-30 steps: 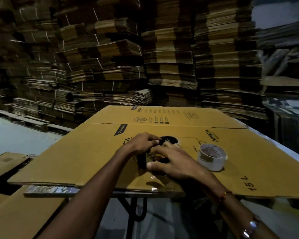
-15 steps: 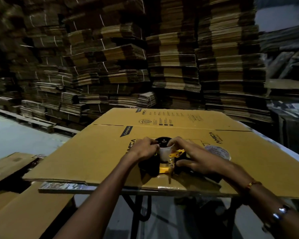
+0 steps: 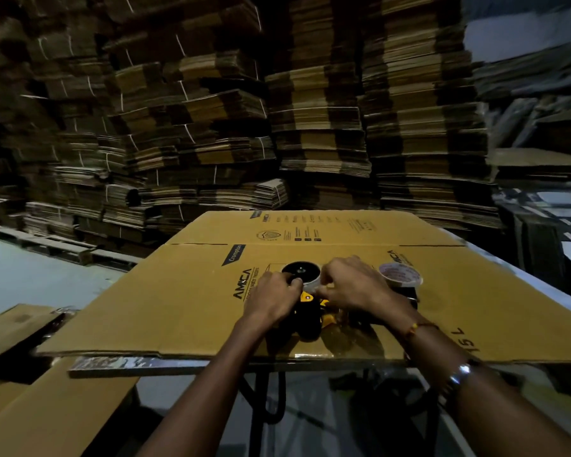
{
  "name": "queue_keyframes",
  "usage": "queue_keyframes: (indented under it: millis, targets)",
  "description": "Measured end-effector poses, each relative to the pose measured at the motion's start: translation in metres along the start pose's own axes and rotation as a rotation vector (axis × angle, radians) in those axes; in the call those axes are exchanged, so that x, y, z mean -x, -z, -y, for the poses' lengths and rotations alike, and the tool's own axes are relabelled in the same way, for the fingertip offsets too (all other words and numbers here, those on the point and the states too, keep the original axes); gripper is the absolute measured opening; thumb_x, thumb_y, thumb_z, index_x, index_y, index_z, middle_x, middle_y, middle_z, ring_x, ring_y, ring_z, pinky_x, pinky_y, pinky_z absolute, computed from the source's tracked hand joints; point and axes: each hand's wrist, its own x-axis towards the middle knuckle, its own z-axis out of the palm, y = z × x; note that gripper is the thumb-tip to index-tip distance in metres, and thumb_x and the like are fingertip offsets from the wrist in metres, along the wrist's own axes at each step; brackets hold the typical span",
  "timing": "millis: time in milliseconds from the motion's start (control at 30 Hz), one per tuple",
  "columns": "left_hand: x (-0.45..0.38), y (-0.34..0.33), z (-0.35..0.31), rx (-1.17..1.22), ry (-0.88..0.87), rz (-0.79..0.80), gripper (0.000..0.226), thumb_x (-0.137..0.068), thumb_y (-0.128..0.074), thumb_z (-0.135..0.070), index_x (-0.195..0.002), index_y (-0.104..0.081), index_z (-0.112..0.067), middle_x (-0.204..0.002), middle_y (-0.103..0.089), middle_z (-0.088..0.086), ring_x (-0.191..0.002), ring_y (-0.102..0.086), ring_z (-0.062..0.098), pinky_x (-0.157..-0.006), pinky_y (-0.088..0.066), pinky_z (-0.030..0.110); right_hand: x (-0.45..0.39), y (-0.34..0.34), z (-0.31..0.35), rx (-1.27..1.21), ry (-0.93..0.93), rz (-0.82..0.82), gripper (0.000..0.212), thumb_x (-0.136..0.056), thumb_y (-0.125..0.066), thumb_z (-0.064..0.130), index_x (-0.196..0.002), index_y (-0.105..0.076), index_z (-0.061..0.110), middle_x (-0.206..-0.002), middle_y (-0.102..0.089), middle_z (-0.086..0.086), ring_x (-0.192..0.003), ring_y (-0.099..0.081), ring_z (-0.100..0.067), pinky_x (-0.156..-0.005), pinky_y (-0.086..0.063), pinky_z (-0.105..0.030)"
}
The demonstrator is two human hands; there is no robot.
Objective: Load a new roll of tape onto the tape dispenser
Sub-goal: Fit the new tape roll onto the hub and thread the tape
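Your left hand (image 3: 272, 300) is closed over the near left edge of the black round hub (image 3: 300, 271) of the black-and-yellow handheld tape dispenser (image 3: 310, 316), fingers curled on the low white ring (image 3: 310, 284) that sits around that hub; whether that ring is a spent core or a nearly finished roll cannot be told in this light. Your right hand (image 3: 353, 290) is pinched on the same ring from the right side, thumb and forefinger nipping its wall, the palm covering the dispenser's body. Against half a second ago, both hands sit closer on the ring and the hub face shows more fully, while the dispenser lies flat on the large flattened brown printed cardboard carton (image 3: 185, 291) as before; a second ago the right hand lay flat across the dispenser and hid the hub. My judgement: you are working the ring at the hub, and the new roll is not yet loaded. That new roll, a white roll of tape with a reddish printed core (image 3: 400, 275), rests untouched on the carton just to the right of your right hand, near but apart from the dispenser. Count: one dispenser, one ring on the hub, one fresh roll, one carton as work surface, two hands engaged. Behind stand many stacks of bundled flat cardboard sheets (image 3: 310, 110), too many and too dim to number.
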Motion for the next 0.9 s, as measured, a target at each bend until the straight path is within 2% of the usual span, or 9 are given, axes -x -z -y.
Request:
queue_keyframes:
  millis: [67, 200, 333, 467, 533, 600, 667, 900]
  targets:
    - [0.001, 0.001, -0.001, 0.004, 0.006, -0.011, 0.046, -0.097, -0.045, -0.044, -0.116, -0.07, -0.011, -0.109, -0.069, 0.012, -0.091, -0.065, 0.028, -0.085, -0.056, 0.044, -0.006, -0.003, 0.009, 0.117, -0.046, 0.026, 0.027, -0.091, -0.065, 0.039, -0.108, -0.063, 0.017, -0.115, -0.063, -0.006, -0.11, -0.053, -0.028, -0.08, -0.044, -0.036]
    - [0.002, 0.0, -0.003, 0.01, 0.012, -0.025, 0.052, -0.087, -0.04, -0.05, -0.108, -0.072, -0.015, -0.103, -0.068, 0.011, -0.085, -0.064, 0.026, -0.081, -0.056, 0.044, -0.008, -0.012, 0.015, 0.158, -0.105, 0.039, 0.033, -0.089, -0.068, 0.03, -0.118, -0.057, 0.016, -0.125, -0.058, -0.009, -0.122, -0.045, -0.031, -0.098, -0.042, -0.045]
    - [0.003, -0.001, -0.003, 0.018, 0.027, -0.029, 0.048, -0.087, -0.041, -0.048, -0.109, -0.072, -0.019, -0.1, -0.068, 0.012, -0.084, -0.064, 0.028, -0.08, -0.056, 0.044, -0.004, -0.025, 0.015, 0.112, -0.124, -0.068, 0.022, -0.093, -0.063, 0.026, -0.112, -0.059, 0.015, -0.124, -0.059, -0.01, -0.118, -0.046, -0.032, -0.094, -0.042, -0.045]
    - [0.003, -0.003, -0.003, 0.045, 0.067, -0.025, 0.061, -0.082, -0.035, -0.053, -0.127, -0.065, -0.023, -0.113, -0.065, 0.014, -0.099, -0.063, 0.031, -0.09, -0.054, 0.048, 0.001, -0.029, 0.012, 0.061, -0.102, -0.104, 0.011, -0.095, -0.06, 0.026, -0.099, -0.056, 0.016, -0.126, -0.055, -0.01, -0.118, -0.043, -0.033, -0.092, -0.042, -0.044]
    - [0.006, -0.004, -0.005, 0.04, 0.093, -0.032, 0.056, -0.091, -0.038, -0.049, -0.139, -0.055, -0.026, -0.13, -0.053, 0.015, -0.121, -0.05, 0.033, -0.102, -0.045, 0.051, 0.002, -0.029, 0.011, 0.061, -0.092, -0.093, 0.012, -0.094, -0.061, 0.027, -0.094, -0.052, 0.019, -0.129, -0.05, -0.008, -0.119, -0.041, -0.031, -0.095, -0.042, -0.044]
    - [0.01, -0.007, -0.006, 0.058, 0.113, -0.061, 0.05, -0.097, -0.041, -0.044, -0.145, -0.045, -0.032, -0.145, -0.038, 0.014, -0.136, -0.033, 0.035, -0.109, -0.036, 0.056, 0.002, -0.03, 0.011, 0.072, -0.093, -0.093, 0.013, -0.093, -0.062, 0.027, -0.097, -0.056, 0.016, -0.129, -0.049, -0.007, -0.118, -0.041, -0.031, -0.095, -0.045, -0.045]
    - [0.013, -0.009, -0.009, 0.117, 0.13, -0.095, 0.048, -0.097, -0.044, -0.042, -0.145, -0.043, -0.035, -0.15, -0.033, 0.012, -0.141, -0.026, 0.035, -0.11, -0.033, 0.061, 0.004, -0.029, 0.012, 0.081, -0.091, -0.087, 0.02, -0.092, -0.063, 0.027, -0.104, -0.059, 0.011, -0.13, -0.047, -0.007, -0.119, -0.041, -0.032, -0.095, -0.046, -0.046]
    - [0.019, -0.01, -0.015, 0.159, 0.148, -0.133, 0.045, -0.098, -0.043, -0.038, -0.143, -0.044, -0.036, -0.151, -0.033, 0.008, -0.141, -0.028, 0.032, -0.11, -0.032, 0.062, 0.019, -0.025, 0.017, 0.128, -0.058, -0.062, 0.032, -0.09, -0.064, 0.022, -0.12, -0.058, 0.011, -0.139, -0.041, -0.008, -0.132, -0.029, -0.035, -0.103, -0.04, -0.051]
